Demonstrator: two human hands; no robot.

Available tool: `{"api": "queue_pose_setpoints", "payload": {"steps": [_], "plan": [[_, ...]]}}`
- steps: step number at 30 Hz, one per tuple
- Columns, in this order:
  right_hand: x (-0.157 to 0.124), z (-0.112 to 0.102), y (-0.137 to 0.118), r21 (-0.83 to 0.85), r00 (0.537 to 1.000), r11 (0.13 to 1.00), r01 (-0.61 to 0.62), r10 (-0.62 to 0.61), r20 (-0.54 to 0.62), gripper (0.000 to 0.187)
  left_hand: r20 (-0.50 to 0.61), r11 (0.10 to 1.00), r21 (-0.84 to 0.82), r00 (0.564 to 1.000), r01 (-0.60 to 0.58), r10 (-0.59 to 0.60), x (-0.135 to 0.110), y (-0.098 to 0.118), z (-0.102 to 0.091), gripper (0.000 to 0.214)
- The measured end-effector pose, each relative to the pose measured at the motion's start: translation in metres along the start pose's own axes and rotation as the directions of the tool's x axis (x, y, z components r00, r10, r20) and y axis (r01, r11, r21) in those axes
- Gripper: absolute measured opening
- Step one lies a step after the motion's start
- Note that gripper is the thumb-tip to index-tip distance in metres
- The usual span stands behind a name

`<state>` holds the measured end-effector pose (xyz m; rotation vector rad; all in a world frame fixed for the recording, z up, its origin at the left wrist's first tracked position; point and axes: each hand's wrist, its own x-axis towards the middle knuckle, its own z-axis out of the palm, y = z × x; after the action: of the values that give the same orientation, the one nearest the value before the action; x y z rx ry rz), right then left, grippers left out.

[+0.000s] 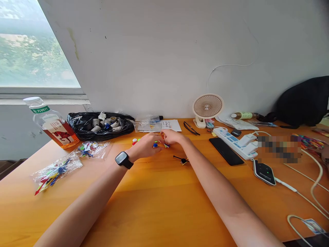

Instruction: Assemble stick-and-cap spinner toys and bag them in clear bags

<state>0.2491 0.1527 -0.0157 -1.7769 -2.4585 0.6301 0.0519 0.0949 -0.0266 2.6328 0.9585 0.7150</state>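
My left hand (146,146), with a black smartwatch (123,160) on its wrist, reaches over the middle of the table. Its fingers stretch toward the right hand, thumb apart. A small blue piece (155,145) shows beneath the fingers; whether they touch it is unclear. My right hand (170,136) is curled, fingertips pointing down, close to the left fingertips. What it pinches, if anything, is hidden. Just below it lie small multicoloured plastic pieces (167,145). A red piece with a white top (134,141) stands behind the left hand. A black piece with thin rods (183,160) lies near my right forearm.
Clear bags of colourful plastic parts (60,169) lie left, near a tilted-looking tea bottle (60,132). Behind are a black plastic bag (77,125) holding grey tubes, and papers (171,125). Rightward sit a fan (207,107), power strip (232,139), black slab (225,151) and cables.
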Motion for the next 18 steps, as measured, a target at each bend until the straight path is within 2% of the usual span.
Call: {"api": "queue_pose_setpoints", "payload": {"steps": [3, 6, 8, 12, 15, 18], "plan": [[-0.004, -0.013, 0.005, 0.007, 1.000, 1.000, 0.010, -0.010, -0.009, 0.043, 0.038, 0.997, -0.068, 0.999, -0.036, 0.039, 0.001, 0.035, 0.016, 0.022], [-0.010, -0.027, 0.011, -0.008, 0.999, 1.000, 0.009, -0.009, -0.031, 0.037, 0.014, 0.994, -0.024, 0.994, -0.105, 0.105, -0.001, 0.067, 0.041, 0.042], [-0.016, -0.035, 0.011, -0.022, 0.999, 1.000, 0.011, -0.012, -0.029, 0.035, 0.043, 0.989, 0.028, 0.988, -0.148, 0.147, -0.003, 0.079, 0.056, 0.041], [-0.026, -0.045, 0.007, -0.045, 0.999, 0.998, 0.046, -0.046, 0.013, 0.030, 0.091, 0.995, 0.021, 0.992, -0.093, 0.090, -0.002, 0.081, 0.067, 0.023], [-0.030, -0.048, 0.002, -0.049, 0.995, 0.995, 0.086, -0.083, 0.057, 0.030, 0.073, 0.993, -0.116, 0.997, -0.025, 0.034, 0.000, 0.076, 0.063, 0.015], [-0.032, -0.051, 0.000, -0.040, 0.987, 0.990, 0.133, -0.129, 0.096, 0.030, 0.016, 0.969, -0.247, 1.000, -0.014, 0.019, 0.002, 0.073, 0.059, 0.019]]}}
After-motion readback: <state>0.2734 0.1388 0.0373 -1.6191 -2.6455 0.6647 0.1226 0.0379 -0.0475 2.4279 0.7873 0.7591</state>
